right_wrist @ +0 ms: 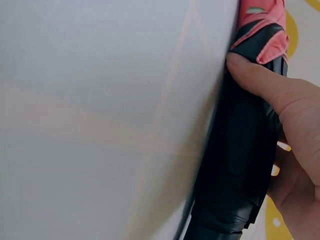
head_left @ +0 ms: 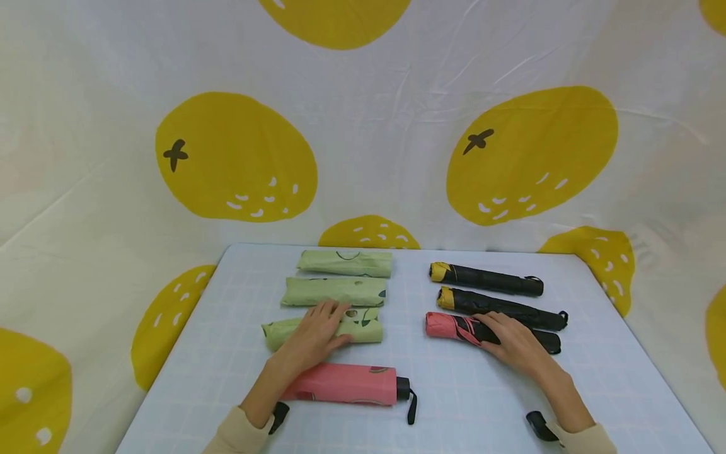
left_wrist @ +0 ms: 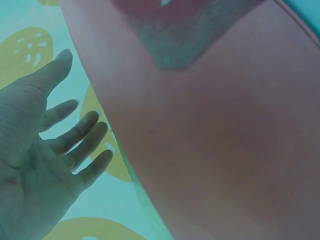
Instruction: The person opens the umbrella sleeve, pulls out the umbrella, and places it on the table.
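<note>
In the head view my left hand [head_left: 319, 334] rests over the nearest of three light green patterned bundles [head_left: 365, 328], which look like covered folded umbrellas. The left wrist view shows that hand [left_wrist: 55, 130] with fingers spread and slightly bent, nothing gripped. Just below it lies a pink covered folding umbrella [head_left: 351, 384] with a black handle and strap; its pink cover [left_wrist: 215, 140] fills much of the left wrist view. My right hand [head_left: 513, 340] holds a black folding umbrella with a pink end [head_left: 441, 325], thumb [right_wrist: 250, 75] on the near side and other fingers beyond it.
Two more green bundles [head_left: 334, 291] lie behind the left hand. Beyond the right hand are two black folding umbrellas [head_left: 499, 281] with yellow ends. All lie on a pale checked table [head_left: 454, 403], with a fruit-print cloth [head_left: 386, 157] hanging behind it.
</note>
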`<state>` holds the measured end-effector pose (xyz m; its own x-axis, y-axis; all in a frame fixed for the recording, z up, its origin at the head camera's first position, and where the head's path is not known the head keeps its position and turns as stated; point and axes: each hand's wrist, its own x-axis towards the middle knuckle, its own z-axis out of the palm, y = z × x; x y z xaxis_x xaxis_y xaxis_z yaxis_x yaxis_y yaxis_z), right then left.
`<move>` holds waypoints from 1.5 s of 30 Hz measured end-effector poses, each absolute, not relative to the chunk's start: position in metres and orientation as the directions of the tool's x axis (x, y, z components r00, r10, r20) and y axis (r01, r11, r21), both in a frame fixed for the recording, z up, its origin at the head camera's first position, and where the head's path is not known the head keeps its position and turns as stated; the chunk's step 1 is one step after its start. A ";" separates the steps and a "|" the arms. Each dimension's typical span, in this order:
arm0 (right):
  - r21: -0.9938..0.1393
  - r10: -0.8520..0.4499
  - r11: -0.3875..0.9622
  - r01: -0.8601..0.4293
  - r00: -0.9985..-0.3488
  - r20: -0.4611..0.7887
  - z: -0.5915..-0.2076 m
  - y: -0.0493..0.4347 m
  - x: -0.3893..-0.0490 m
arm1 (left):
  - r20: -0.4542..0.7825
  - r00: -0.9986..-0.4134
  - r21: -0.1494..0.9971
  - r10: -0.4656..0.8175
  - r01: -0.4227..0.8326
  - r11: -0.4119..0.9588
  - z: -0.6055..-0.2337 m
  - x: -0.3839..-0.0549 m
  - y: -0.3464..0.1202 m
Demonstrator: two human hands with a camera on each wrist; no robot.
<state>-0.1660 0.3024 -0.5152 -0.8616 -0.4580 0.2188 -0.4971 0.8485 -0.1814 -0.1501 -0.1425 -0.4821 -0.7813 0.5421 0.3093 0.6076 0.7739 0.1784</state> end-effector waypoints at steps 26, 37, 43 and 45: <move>-0.232 -0.597 0.620 -0.749 -0.643 0.479 -0.511 0.282 -0.152 | 0.385 -0.727 0.270 0.569 0.678 0.684 -0.487 -0.133 -0.138; -0.272 -0.566 0.632 -0.726 -0.672 0.478 -0.509 0.266 -0.134 | 0.386 -0.726 0.295 0.570 0.682 0.669 -0.485 -0.122 -0.130; -0.286 -0.573 0.625 -0.726 -0.676 0.464 -0.509 0.256 -0.125 | 0.353 -0.736 0.308 0.578 0.674 0.671 -0.485 -0.114 -0.126; -0.288 -0.583 0.615 -0.734 -0.669 0.461 -0.509 0.252 -0.123 | 0.350 -0.736 0.310 0.579 0.674 0.670 -0.486 -0.112 -0.124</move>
